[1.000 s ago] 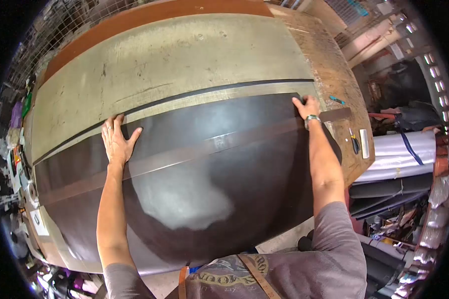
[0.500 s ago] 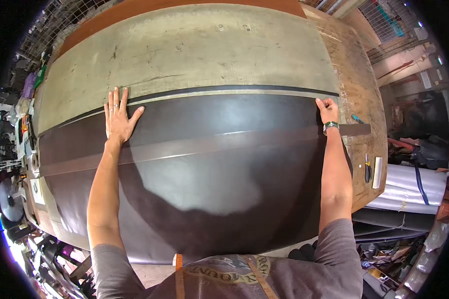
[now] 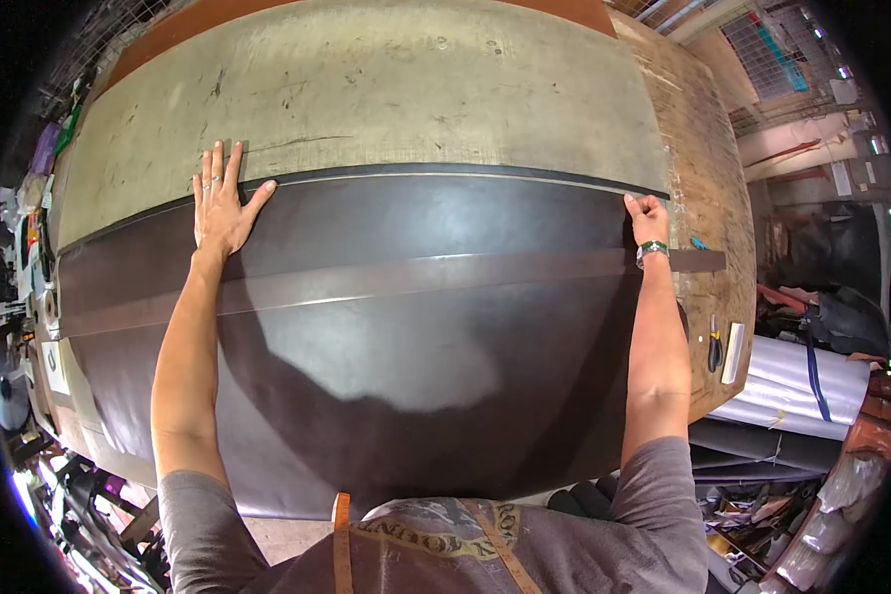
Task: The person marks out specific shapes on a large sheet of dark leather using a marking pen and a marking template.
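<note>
A large dark brown leather sheet (image 3: 416,356) lies spread over a wide worktable (image 3: 366,89) with a pale grey-green top. My left hand (image 3: 218,203) rests flat, fingers spread, on the sheet's far edge at the left. My right hand (image 3: 646,218), with a watch on the wrist, has its fingers curled on the sheet's far right corner. A long metal straightedge (image 3: 445,275) lies across the sheet from left to right, below both hands, its right end sticking out past the sheet.
Bare wooden board (image 3: 708,178) forms the table's right end, with a teal pen (image 3: 700,244), pliers (image 3: 713,346) and a small white block (image 3: 733,351) on it. Rolls of material (image 3: 812,381) lie beyond the right edge. Cluttered shelves line the left side.
Both hands have slid the sheet's far edge farther away across the table. The straightedge moved along with the sheet.
</note>
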### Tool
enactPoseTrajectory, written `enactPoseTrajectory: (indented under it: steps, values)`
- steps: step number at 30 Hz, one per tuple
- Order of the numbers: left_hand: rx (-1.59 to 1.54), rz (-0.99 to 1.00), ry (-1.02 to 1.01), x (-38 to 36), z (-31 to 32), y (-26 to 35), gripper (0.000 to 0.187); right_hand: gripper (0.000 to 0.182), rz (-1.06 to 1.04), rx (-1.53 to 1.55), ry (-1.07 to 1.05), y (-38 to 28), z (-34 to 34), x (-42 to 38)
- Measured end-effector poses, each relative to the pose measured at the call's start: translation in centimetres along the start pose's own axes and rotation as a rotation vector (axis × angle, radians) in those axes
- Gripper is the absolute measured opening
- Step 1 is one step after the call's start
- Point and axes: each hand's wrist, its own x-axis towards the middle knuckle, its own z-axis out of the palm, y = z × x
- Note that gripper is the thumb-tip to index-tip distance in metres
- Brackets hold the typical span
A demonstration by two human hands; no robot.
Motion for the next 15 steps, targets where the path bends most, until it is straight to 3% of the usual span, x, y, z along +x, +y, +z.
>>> enactPoseTrajectory:
  steps: [12, 13, 15]
  values:
    - [-0.023, -0.023, 0.081, -0.5, -0.8, 0.5, 0.085, 0.034, 0.077, -0.101, 0.025, 0.4, 0.7, 2.1]
    - [-0.002, -0.043, 0.114, -1.0, -0.9, 0.9, 0.085, 0.032, 0.116, -0.162, 0.027, -0.1, 0.8, 2.0]
    - [0.031, -0.071, 0.174, -1.8, -0.7, 1.9, 0.083, 0.039, -0.004, -0.549, 0.192, -2.2, 0.5, 0.5]
